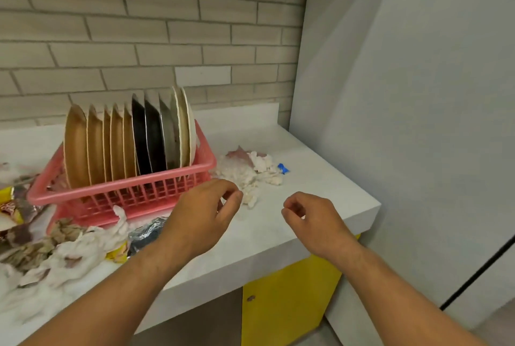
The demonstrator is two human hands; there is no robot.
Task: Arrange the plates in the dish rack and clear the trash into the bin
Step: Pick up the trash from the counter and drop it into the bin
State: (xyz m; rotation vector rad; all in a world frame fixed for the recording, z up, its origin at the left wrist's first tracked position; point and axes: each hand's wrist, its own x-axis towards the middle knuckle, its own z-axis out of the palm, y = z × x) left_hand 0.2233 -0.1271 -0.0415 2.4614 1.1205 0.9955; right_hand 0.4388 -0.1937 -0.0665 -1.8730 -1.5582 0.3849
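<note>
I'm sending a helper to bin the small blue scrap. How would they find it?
Start at the pink dish rack on the white counter. To the rack's right lies a heap of crumpled white tissue; the blue scrap sits at that heap's right edge, the only blue thing there.

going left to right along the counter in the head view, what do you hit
foil wrappers → brown plates → black plates → white plates, all standing in the pink rack → tissue pile → blue scrap
</note>
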